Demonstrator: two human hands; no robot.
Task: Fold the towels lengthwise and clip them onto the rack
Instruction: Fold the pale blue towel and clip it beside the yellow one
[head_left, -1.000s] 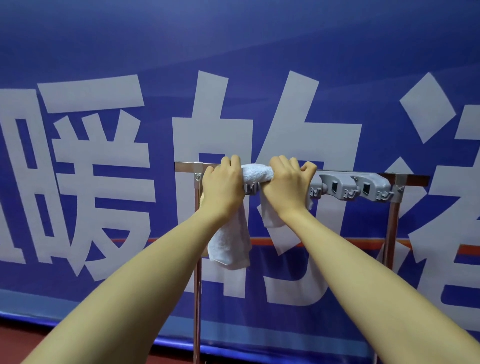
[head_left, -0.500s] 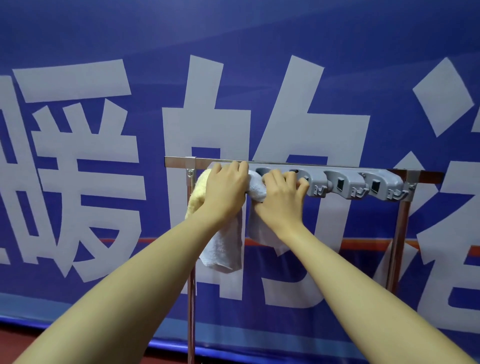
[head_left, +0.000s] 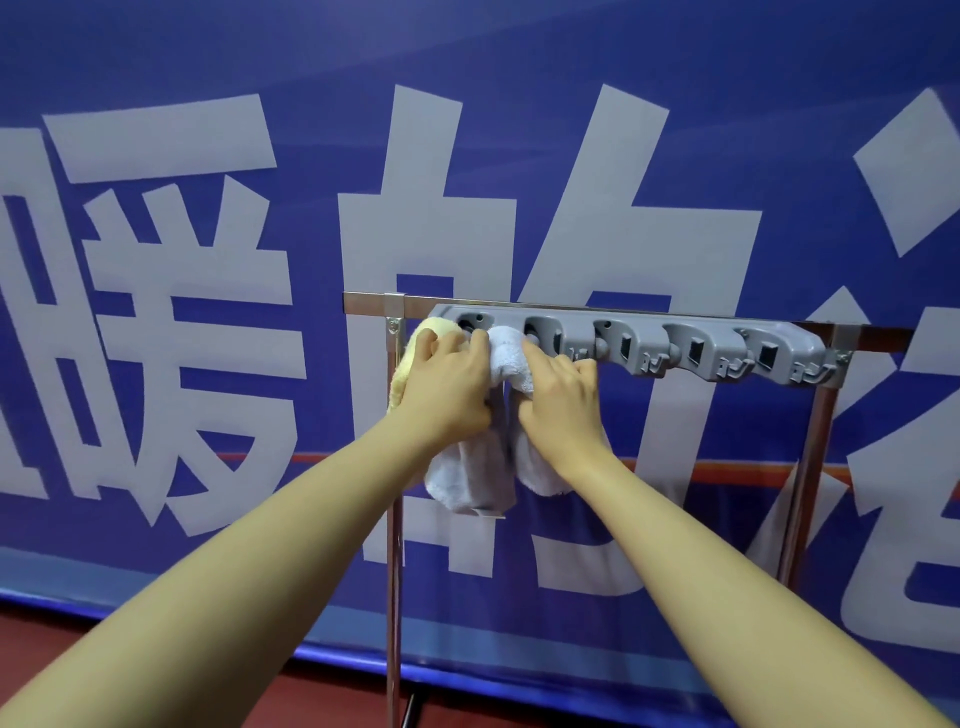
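Note:
A grey clip holder (head_left: 675, 348) with several clips is fixed to a steel rack (head_left: 395, 519). A white towel (head_left: 506, 358), folded over, hangs at the holder's left end, its two ends drooping below my hands. My left hand (head_left: 447, 387) and my right hand (head_left: 563, 395) both grip the white towel just under the holder, one on each side of its fold. A yellow towel (head_left: 410, 358) hangs at the rack's left end, partly hidden behind my left hand. Whether the white towel sits inside a clip is hidden.
A blue banner (head_left: 208, 156) with large white characters fills the background right behind the rack. The rack's right upright (head_left: 805, 478) stands at the right. Several clips to the right of my hands hold nothing. A red floor (head_left: 156, 665) shows below.
My hands have slid down from the top of the bar to just under the clip holder, pulling the white towel lower. The holder's left clips are now uncovered.

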